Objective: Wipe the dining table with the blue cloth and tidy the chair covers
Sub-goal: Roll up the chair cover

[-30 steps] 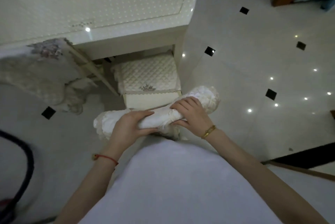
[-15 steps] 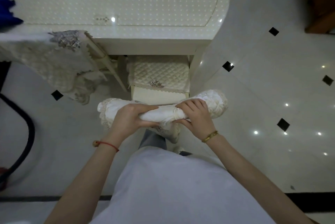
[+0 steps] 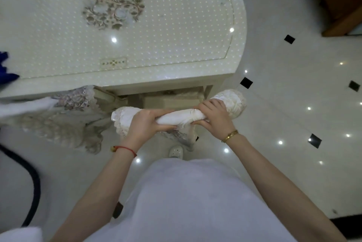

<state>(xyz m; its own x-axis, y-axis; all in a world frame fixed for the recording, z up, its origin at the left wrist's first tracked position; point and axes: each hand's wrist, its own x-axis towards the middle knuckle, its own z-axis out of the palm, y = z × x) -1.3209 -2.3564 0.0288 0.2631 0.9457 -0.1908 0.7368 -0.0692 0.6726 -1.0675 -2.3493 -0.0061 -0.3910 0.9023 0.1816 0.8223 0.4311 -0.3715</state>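
Observation:
A white lace-edged chair cover is bunched into a roll over the top of a chair back, just in front of the dining table. My left hand grips the roll near its left end. My right hand grips it near the right end, where the frilled fabric bulges out. The blue cloth lies on the table at the far left edge of the view, mostly cut off. A second lace chair cover hangs over the chair to my left.
The table has a cream dotted top with a floral medallion and a rounded right end. The chair seat is tucked under it. Glossy white floor with black diamond tiles spreads right. A black curved tube stands at left. Wooden furniture is top right.
The view has tilted up and toward the table, so more tabletop shows and the blue cloth appears at left. Both hands keep their grip on the rolled chair cover.

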